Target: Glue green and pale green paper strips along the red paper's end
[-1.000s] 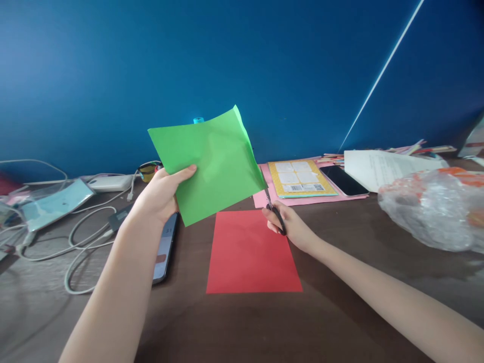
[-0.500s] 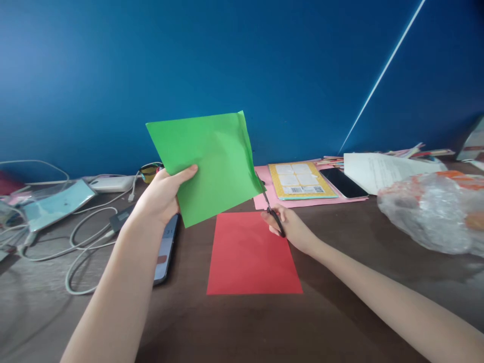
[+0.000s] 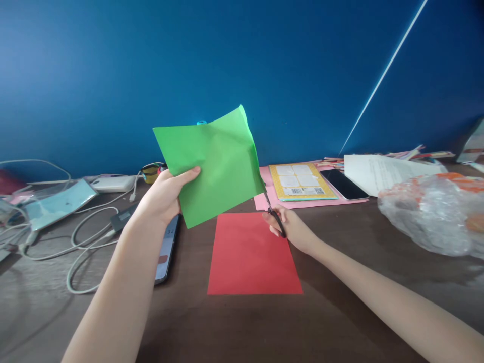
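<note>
My left hand [image 3: 162, 196] is closed on the lower left edge of a green paper sheet [image 3: 215, 161] and holds it up above the table, thumb on the front. My right hand [image 3: 293, 227] grips black-handled scissors [image 3: 274, 214], whose blades meet the green sheet's lower right edge. A red paper sheet [image 3: 251, 254] lies flat on the brown table [image 3: 227, 327] below both hands.
A phone [image 3: 166, 247] lies under my left forearm. White cables [image 3: 83, 242] and a charger sit at the left. Behind are a pink sheet with a yellow sticker pack [image 3: 300, 181], a black phone [image 3: 344, 184], white papers [image 3: 385, 169] and a plastic bag [image 3: 431, 212] at right.
The green sheet tilted and shifted slightly; its top right corner rose again after dipping. The scissors stayed at the sheet's lower right edge. The red sheet did not move.
</note>
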{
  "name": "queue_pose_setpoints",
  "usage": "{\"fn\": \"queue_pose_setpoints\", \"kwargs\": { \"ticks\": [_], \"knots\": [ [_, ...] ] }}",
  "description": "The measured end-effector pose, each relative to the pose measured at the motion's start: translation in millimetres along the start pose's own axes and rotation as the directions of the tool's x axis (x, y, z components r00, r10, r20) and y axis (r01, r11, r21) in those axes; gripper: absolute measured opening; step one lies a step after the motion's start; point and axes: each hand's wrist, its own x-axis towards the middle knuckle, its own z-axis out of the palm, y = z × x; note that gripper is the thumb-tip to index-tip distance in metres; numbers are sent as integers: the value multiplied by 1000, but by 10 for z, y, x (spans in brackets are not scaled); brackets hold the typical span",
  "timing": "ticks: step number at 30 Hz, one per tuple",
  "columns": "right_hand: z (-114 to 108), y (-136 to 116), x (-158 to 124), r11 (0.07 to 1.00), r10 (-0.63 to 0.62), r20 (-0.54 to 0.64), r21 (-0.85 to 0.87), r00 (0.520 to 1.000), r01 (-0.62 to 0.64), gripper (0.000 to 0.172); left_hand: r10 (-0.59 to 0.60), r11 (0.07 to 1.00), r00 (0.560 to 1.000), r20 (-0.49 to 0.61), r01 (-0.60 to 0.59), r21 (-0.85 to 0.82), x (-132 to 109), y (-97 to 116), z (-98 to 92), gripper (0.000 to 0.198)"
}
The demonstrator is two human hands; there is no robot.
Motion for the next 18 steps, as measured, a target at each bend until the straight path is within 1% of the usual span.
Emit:
{"fn": "queue_pose_setpoints", "kwargs": {
  "ticks": [4, 8, 11, 18],
  "knots": [
    [21, -54, -14, 999, -6, 24, 42, 1000, 5, 42, -5, 1000, 1000, -18, 5, 6, 8, -3, -1, 24],
    [34, -131, -36, 1000, -26, 28, 17, 999, 26, 42, -29, 1000, 999, -41, 29, 8, 17, -6, -2, 25],
    [35, -158, -43, 1000, -22, 31, -5, 999, 22, 40, -31, 1000, 999, -37, 31, 6, 19, -8, -1, 24],
    [19, -67, -29, 1000, -28, 38, 11, 999, 28, 40, -24, 1000, 999, -32, 24, 10, 9, -7, 5, 23]
  ]
}}
